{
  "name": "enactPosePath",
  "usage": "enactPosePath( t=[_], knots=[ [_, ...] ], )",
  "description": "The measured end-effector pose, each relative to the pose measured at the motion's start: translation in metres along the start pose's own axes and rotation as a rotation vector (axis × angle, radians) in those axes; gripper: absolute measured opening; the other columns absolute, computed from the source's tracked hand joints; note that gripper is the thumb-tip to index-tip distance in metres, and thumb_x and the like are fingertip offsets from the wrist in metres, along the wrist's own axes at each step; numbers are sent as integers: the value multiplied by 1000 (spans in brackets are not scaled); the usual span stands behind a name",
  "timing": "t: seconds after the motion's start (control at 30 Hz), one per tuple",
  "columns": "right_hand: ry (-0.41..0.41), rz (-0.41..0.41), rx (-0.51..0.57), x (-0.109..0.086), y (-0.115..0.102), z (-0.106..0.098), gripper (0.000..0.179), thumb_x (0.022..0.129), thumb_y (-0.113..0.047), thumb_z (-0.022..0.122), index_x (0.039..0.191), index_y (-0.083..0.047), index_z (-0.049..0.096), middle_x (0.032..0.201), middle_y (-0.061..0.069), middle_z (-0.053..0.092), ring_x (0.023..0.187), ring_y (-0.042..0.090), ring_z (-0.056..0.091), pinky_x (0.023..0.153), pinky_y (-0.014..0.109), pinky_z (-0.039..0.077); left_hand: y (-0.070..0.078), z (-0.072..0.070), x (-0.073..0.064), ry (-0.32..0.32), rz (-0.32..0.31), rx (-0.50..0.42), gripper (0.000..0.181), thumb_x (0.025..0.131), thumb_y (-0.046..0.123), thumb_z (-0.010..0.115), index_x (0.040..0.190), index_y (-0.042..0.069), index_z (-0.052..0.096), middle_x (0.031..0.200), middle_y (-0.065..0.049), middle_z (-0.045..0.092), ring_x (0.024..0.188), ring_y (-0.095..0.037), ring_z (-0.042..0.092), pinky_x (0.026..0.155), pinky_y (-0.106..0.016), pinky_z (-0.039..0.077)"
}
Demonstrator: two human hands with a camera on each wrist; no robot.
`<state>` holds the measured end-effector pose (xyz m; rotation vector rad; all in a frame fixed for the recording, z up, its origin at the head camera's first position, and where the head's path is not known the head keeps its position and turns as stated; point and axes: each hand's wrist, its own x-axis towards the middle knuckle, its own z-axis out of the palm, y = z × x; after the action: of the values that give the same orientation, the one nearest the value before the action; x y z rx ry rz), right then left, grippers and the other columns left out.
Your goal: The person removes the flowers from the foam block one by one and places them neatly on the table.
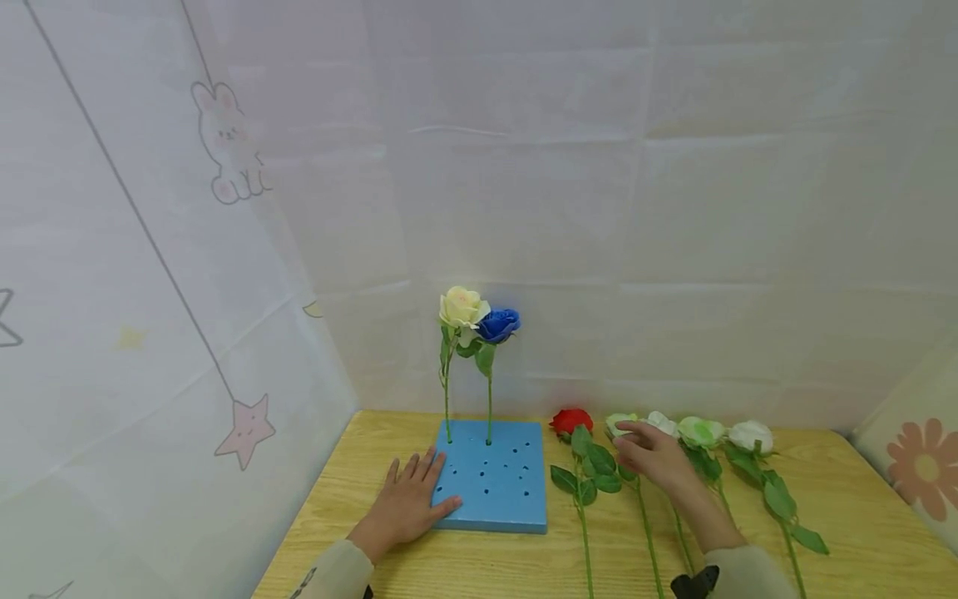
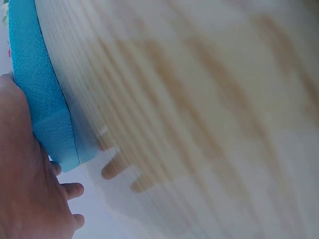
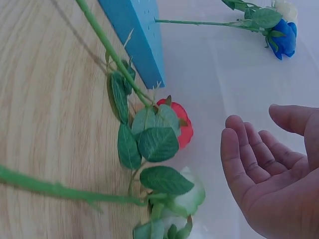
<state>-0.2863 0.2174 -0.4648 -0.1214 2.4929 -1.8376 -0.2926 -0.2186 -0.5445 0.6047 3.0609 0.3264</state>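
Observation:
My left hand [image 1: 407, 503] rests on the left edge of a blue foam board [image 1: 497, 507], fingers spread and thumb across its top. A cream rose [image 1: 462, 308] and a blue rose [image 1: 499, 325] stand upright in holes at the board's far side. Above the lying flowers is my right hand [image 1: 654, 456], its fingers loosely bent and holding nothing, as the right wrist view also shows. Beneath and beside it lie a red rose [image 1: 572, 422], a pale green rose [image 1: 618, 424] partly hidden by the fingers, and a white rose [image 1: 662, 423].
Farther right lie a green-white rose [image 1: 701, 431] and another white rose [image 1: 751, 436], their stems pointing toward the near edge. Several unfilled holes dot the board. The wooden table [image 1: 861, 499] meets a pale curtain [image 1: 524, 208] at the back, and a printed curtain runs along the left.

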Motion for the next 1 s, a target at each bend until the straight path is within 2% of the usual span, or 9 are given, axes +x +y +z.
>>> enactPosePath(
  t=[0.17,0.4,0.57,0.8,1.0],
  knots=[
    [1,-5,40,10,-2,11,52,102,-22,64,147,0,49,124,19,65,103,28,71,91,41,57,1,-1,0,3,-1,-6,93,97,76,35,162,10,28,167,-15,23,149,-46,26,115,-72,12],
    [10,-12,25,21,-5,26,49,102,-22,64,145,0,51,129,27,61,105,34,70,88,39,59,3,-4,1,-7,1,-8,92,97,75,35,161,10,28,167,-15,23,149,-46,26,115,-71,13],
    [21,-15,47,26,-9,35,56,101,-29,66,146,0,50,131,25,61,104,29,71,88,39,59,1,-2,2,-18,-9,1,94,96,78,33,162,12,26,168,-13,22,150,-45,25,116,-71,13],
    [-12,-29,140,39,-9,49,56,100,-24,68,146,2,50,129,26,62,106,35,69,93,46,57,-3,2,3,-14,-7,16,94,95,79,31,163,14,24,168,-11,20,151,-44,25,116,-70,13],
    [-30,-43,180,51,-9,61,52,100,-21,68,143,1,52,124,21,65,101,30,70,94,49,56,-1,0,2,-4,6,-7,93,96,77,34,162,11,27,167,-15,23,150,-46,26,115,-72,12]
  ],
)
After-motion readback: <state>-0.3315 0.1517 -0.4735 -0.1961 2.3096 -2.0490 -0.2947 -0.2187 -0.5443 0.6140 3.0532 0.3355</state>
